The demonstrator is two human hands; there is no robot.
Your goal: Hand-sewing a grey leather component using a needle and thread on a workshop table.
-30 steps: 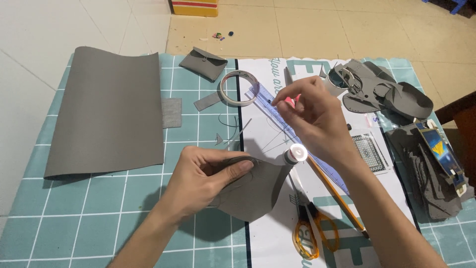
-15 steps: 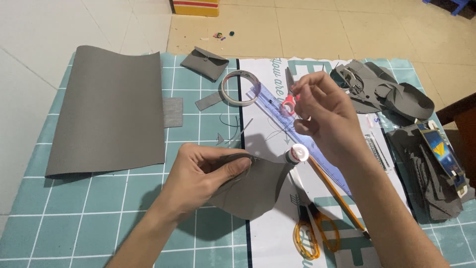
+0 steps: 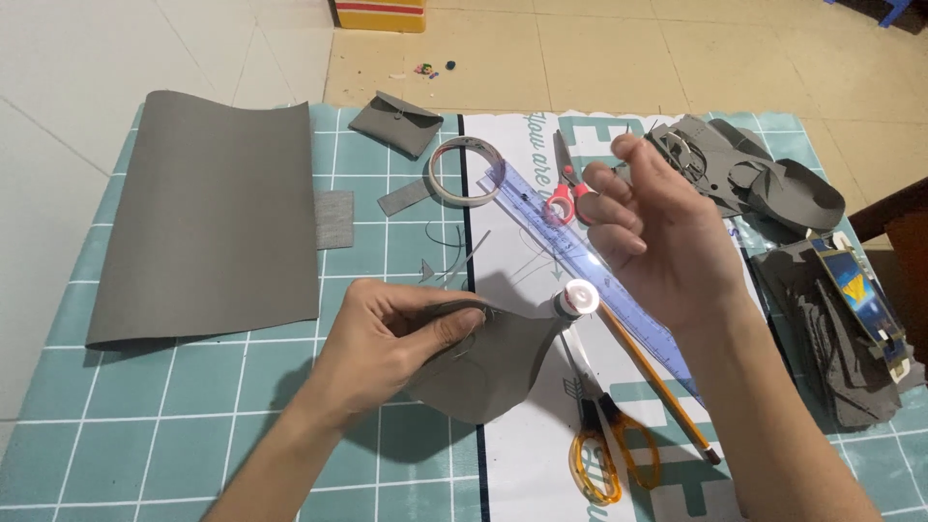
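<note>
A: Diff vs the frame a second back?

B: Right hand (image 3: 657, 237) has lifted off the surface and moved right. Before, it was pinched low near the red-handled scissors (image 3: 563, 188); now it hangs above the clear blue ruler (image 3: 590, 266), palm toward the camera, fingers loosely curled. Can't tell whether it holds anything; a thread would be too thin to see. Left hand (image 3: 391, 343) hasn't shifted.

A: Left hand state?

B: Closed in a pinch on the grey leather piece (image 3: 488, 362), thumb on top, fingers under its upper edge. Piece lies flat on the surface, straddling the teal cutting mat (image 3: 193, 416) and the white printed sheet (image 3: 527, 454).

A: Piece relative to the hands?

B: In the left hand's grip, spreading right and down from it. Right hand is up and to the right, apart from it. A small white round-capped object (image 3: 577, 298) sits at the piece's right tip, between the two hands.

A: Nearby items?

B: Tape roll (image 3: 466, 171) above the left hand, large grey sheet (image 3: 217, 217) to its left, small grey pouch (image 3: 394, 123) further up. Pencil (image 3: 657, 382) and orange-handled scissors (image 3: 604, 445) below the right forearm. Grey scraps pile (image 3: 744, 174) at right.
</note>
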